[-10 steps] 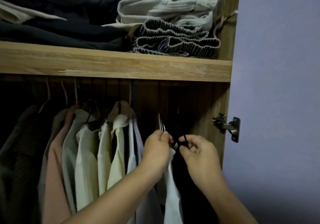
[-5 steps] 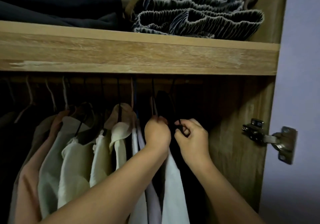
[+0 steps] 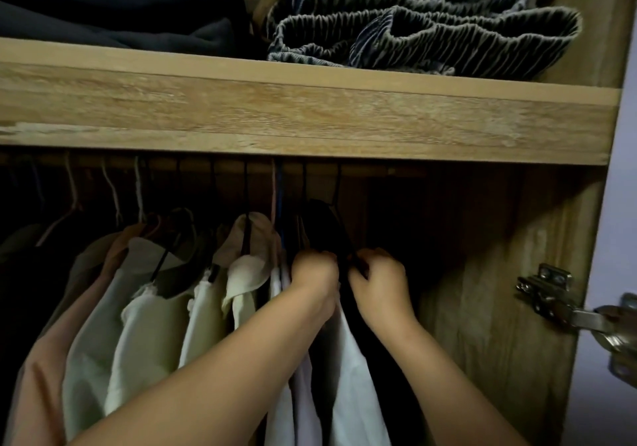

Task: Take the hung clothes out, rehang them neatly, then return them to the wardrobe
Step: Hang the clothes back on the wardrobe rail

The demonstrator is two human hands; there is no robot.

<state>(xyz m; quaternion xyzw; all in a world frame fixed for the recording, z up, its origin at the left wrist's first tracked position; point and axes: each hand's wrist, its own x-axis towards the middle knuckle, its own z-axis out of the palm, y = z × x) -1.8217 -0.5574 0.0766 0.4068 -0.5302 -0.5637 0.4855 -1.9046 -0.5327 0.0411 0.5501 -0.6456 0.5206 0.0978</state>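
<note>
Both hands at a black hanger beneath the light wooden wardrobe shelf (image 3: 310, 118).

Left hand (image 3: 315, 278) and right hand (image 3: 379, 283) – fingers curled, pinching the thin black plastic hanger (image 3: 331, 218) carrying a white garment (image 3: 355, 376), below the shelf; above it, folded grey ribbed fabric (image 3: 431, 35).

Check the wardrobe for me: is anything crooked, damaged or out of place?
Two small things. The front edge of the wooden shelf is chipped at its lower left, showing a pale patch. On top, the striped pleated clothes are bunched, not folded flat. The hanging shirts look orderly. Both hands are at the dark hangers.
</note>
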